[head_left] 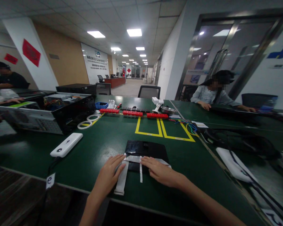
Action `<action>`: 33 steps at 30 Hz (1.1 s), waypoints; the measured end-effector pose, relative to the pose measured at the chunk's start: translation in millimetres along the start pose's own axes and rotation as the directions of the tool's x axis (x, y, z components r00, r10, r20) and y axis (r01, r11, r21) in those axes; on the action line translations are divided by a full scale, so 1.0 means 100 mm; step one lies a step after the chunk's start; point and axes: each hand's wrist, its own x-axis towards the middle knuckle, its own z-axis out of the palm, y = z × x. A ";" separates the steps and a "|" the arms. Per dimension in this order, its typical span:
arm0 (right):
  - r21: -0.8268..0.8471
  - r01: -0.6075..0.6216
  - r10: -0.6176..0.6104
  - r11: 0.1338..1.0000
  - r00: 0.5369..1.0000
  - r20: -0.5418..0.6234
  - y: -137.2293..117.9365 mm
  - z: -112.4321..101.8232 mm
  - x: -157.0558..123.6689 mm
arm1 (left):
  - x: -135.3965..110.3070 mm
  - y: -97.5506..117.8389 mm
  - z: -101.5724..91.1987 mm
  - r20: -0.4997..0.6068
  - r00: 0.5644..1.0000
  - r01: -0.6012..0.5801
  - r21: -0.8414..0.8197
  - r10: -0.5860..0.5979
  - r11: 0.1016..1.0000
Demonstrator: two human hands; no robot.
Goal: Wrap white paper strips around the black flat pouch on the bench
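A flat black panel lies on the green table near its front edge. Grey-white ribbon strips run across the panel's near edge and down toward me. My left hand rests flat on the left strip, fingers stretched out toward the panel. My right hand lies flat over the strips at the panel's near right corner, fingers pointing left. A thin white strip hangs between the two hands.
A white rectangular device with a cable lies to the left. An open computer case stands at the far left. Red terminal strips, yellow tape outlines, tape rolls and coloured wires lie beyond. Black cables lie right. Other people sit at neighbouring tables.
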 end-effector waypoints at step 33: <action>0.053 -0.439 0.434 0.897 0.897 0.086 1.53 -0.63 -0.74 | -0.10 -0.35 0.11 -0.141 0.979 0.156 0.075 -0.144 0.985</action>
